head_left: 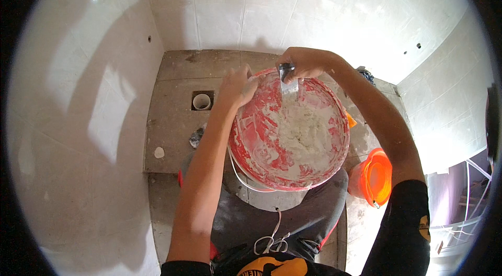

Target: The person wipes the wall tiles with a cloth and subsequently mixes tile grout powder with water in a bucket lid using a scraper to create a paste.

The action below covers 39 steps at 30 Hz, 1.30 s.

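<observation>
A large round red tub (254, 137) stands between my legs, its inside smeared with white paste (306, 132). My left hand (238, 87) is closed on the tub's far left rim. Over the far side of the tub, my right hand (306, 62) grips a putty knife (289, 87) by its dark handle. The metal blade points down into the tub, at the far edge of the paste. A pale curved bail handle (241, 183) hangs at the tub's near left side.
An orange bucket (372, 177) stands on the right. Left of the tub, a white drain pipe (202, 101) sits in a square floor hole. Light tiled walls (230, 7) enclose the left, far and right sides. A dark crumpled scrap (196, 137) lies beside my left forearm.
</observation>
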### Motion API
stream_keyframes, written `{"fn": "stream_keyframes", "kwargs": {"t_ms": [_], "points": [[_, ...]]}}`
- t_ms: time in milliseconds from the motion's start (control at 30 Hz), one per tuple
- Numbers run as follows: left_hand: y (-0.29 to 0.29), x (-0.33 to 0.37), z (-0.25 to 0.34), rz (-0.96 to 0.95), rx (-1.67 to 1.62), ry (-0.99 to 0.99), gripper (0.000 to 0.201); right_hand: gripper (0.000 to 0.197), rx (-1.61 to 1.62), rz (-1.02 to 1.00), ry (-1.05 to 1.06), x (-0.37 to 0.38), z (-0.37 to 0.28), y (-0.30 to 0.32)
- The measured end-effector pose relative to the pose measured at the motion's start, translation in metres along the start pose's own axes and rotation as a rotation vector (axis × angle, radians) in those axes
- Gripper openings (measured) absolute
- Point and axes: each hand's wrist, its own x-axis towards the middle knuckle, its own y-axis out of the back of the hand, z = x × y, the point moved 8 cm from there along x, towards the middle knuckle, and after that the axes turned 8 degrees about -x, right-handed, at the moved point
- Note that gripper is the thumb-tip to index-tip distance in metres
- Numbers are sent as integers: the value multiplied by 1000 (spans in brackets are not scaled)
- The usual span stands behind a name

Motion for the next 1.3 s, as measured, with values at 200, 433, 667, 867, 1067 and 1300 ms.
{"fn": "stream_keyframes", "kwargs": {"t_ms": [200,433,667,867,1067,1300], "points": [[-4,6,-10,-30,-92,8,37,15,-27,-58,-20,5,9,-11],[-7,6,-5,-52,-106,32,39,19,216,-46,-100,8,26,-7],[-5,6,-1,-31,-73,1,40,20,139,-22,-125,2,22,-10],[2,0,2,28,-73,0,40,23,-32,5,33,0,-18,-13],[-2,11,-14,102,-27,-25,36,17,-34,-31,56,8,-20,-22],[-15,20,-32,88,-150,-15,40,25,59,12,23,8,-20,-6]]}}
